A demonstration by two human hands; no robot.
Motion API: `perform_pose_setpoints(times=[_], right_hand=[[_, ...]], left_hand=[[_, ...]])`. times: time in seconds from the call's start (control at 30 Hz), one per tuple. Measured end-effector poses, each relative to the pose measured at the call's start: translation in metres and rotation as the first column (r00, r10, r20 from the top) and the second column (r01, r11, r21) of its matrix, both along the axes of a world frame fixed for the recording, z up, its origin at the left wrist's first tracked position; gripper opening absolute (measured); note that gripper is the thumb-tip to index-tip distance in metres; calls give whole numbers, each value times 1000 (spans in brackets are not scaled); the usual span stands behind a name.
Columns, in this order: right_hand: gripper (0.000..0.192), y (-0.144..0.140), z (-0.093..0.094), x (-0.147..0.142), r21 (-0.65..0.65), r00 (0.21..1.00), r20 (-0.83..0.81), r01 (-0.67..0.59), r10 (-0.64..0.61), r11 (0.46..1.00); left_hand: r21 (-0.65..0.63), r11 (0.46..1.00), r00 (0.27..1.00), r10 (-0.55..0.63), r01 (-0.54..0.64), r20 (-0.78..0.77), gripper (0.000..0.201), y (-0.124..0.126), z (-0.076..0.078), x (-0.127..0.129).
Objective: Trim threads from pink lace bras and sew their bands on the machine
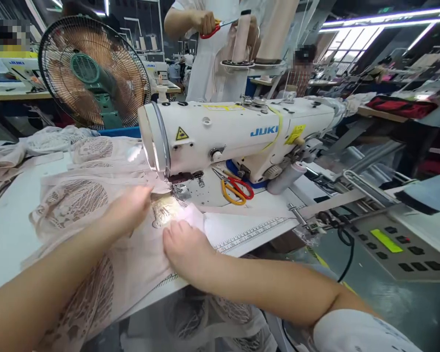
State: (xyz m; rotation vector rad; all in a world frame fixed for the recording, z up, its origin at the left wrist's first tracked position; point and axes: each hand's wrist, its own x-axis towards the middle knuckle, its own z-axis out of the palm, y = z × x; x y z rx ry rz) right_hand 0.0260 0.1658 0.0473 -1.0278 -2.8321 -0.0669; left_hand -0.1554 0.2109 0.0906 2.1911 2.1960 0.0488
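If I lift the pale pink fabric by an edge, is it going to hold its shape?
Probably not: the pale pink fabric lies in soft wrinkles and bunches by the right hand, so it would likely droop. It looks light for its spread, seeming thin. The openwork lace panels might snag.

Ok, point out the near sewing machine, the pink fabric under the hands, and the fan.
Near sewing machine (231, 129), head view: its white arm.
Pink fabric (143, 264), head view: its plain stretch between the forearms.
Fan (88, 71), head view: its green motor housing.
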Motion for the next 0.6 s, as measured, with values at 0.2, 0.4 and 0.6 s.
perform_pose_setpoints(times=[0.2,0.4,0.6], right_hand=[[45,1,-13,1,-21,956,-68,-289,287,957],[59,47,-5,-3,-132,905,-44,-424,422,896],[50,56,-4,-3,-112,895,-83,-445,438,889]], left_hand=[[10,991,987,133,-133,-85,44,56,-26,8],[25,993,990,119,-117,-77,43,62,-4,0],[-36,940,940,-338,339,32,40,-2,-12,9]])
